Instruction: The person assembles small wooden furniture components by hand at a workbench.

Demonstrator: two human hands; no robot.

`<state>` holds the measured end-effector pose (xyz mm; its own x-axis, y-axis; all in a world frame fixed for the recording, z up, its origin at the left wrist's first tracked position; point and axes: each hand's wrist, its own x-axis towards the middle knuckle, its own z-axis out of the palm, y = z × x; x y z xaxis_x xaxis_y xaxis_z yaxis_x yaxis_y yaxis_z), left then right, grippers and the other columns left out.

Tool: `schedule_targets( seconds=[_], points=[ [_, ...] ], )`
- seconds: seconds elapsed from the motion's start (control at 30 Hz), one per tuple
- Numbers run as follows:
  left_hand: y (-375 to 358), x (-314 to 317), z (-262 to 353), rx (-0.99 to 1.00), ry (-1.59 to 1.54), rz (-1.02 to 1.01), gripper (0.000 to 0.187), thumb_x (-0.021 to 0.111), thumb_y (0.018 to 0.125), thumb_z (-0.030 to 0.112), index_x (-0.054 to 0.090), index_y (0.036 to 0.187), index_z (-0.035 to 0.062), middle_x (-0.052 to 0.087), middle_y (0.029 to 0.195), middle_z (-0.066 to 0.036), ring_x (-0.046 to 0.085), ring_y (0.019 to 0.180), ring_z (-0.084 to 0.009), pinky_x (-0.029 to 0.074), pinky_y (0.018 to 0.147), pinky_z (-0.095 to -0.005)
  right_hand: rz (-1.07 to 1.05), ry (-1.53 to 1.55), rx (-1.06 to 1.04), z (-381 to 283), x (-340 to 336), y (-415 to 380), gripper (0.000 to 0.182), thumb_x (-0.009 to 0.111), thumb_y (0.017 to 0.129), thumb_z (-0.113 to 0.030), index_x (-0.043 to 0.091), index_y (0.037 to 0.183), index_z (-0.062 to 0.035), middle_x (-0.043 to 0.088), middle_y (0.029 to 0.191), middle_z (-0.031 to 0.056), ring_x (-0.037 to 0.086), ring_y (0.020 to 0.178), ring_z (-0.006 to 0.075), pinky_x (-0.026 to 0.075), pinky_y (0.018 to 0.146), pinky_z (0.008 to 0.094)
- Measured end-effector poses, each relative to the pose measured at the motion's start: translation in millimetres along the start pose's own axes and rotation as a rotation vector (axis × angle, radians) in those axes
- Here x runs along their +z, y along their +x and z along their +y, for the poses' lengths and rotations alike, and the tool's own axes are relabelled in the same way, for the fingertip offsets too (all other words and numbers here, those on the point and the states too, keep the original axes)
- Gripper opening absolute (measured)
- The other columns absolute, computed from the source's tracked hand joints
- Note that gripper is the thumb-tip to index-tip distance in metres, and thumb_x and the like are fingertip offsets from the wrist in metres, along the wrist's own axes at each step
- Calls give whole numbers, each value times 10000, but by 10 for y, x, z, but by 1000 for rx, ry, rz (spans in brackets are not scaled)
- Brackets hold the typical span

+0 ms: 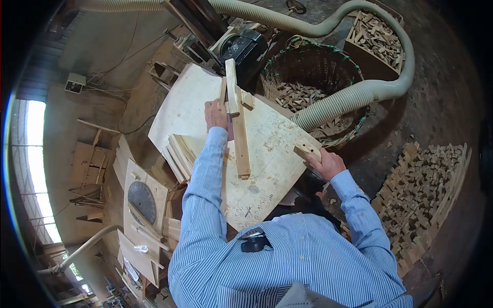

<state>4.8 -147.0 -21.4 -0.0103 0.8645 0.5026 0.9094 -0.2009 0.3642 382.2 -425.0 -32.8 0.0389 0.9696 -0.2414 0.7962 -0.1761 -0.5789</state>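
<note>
My left hand (215,114) is closed around a thin wooden strip (223,91), beside a pale wooden bar (232,84) near the far side of the work board (277,164). A longer brown wooden batten (241,146) lies just right of that hand, and a small wood block (247,99) sits by the bar. Over the board's right edge, my right hand (331,165) grips a short wooden piece (308,152) with dark holes in its face. A stack of wooden slats (179,154) rests by my left forearm.
A black motor (240,50) stands behind the board. A ribbed hose (339,102) curves over a wicker basket (328,61) of wood offcuts. More cut pieces are piled at right (426,190). On the left is a circular saw blade (141,201) on another table.
</note>
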Motion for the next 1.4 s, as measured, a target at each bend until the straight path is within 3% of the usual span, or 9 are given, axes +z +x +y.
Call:
schedule_targets(
  seconds=[0.07,0.13,0.17,0.23,0.33,0.47,0.53,1.03,1.4],
  points=[
    [-41,-14,58,-91,-55,-60,340,746,932,233,757,1208,33,665,1165,-199,682,1053,-348,542,963,-441,-7,10,10,-20,-56,-14,666,552,1013,-621,674,1162,17,758,920,268,753,873,441,597,829,549],
    [-98,66,-62,-433,-62,-5,341,743,956,266,769,1171,3,726,1113,-180,723,971,-302,581,894,-409,-33,11,33,-35,-86,-26,660,564,1007,-620,677,1130,18,758,913,266,755,870,437,599,825,544],
    [-142,93,-154,-446,-52,-7,341,743,956,266,769,1171,3,726,1113,-180,723,971,-302,581,894,-409,-49,10,29,-47,-103,-37,660,564,1007,-620,677,1130,18,758,913,266,755,870,437,599,825,544],
    [-33,240,-250,-522,-178,-195,309,758,961,261,785,1090,-19,778,976,-147,741,789,-217,612,726,-358,-73,17,48,-57,-134,-19,655,573,1003,-619,673,1121,17,759,921,267,756,876,434,600,829,541],
    [52,366,-225,-580,-317,-140,241,790,937,212,797,1031,-9,781,839,-121,710,641,-151,597,584,-313,-66,15,57,-52,-118,-22,656,577,1004,-619,669,1123,19,761,932,267,757,875,437,601,830,539],
    [274,333,-9,-702,-471,-147,171,797,929,161,803,1005,8,776,829,-93,700,630,-121,593,563,-302,-83,11,62,-76,-154,-22,654,580,1005,-615,665,1129,21,762,941,267,757,875,439,602,831,540],
    [383,307,118,-797,-439,-168,156,778,942,143,797,985,-5,795,884,-114,752,699,-157,611,591,-312,-78,19,65,-72,-140,-21,645,583,1009,-607,666,1129,21,761,937,268,758,865,437,607,821,536],
    [619,501,-32,-764,-468,-146,205,800,951,190,794,951,-15,791,869,-131,744,670,-172,627,600,-319,-3,7,-13,-10,-10,6,656,568,1027,-598,652,1103,49,737,811,263,752,766,428,610,729,532],
    [613,417,33,-690,-446,-85,200,810,940,202,797,932,3,773,831,-119,712,628,-161,597,571,-308,35,-36,-44,53,133,41,666,568,1027,-592,642,1107,65,737,856,283,752,822,439,606,771,535]
  ],
)
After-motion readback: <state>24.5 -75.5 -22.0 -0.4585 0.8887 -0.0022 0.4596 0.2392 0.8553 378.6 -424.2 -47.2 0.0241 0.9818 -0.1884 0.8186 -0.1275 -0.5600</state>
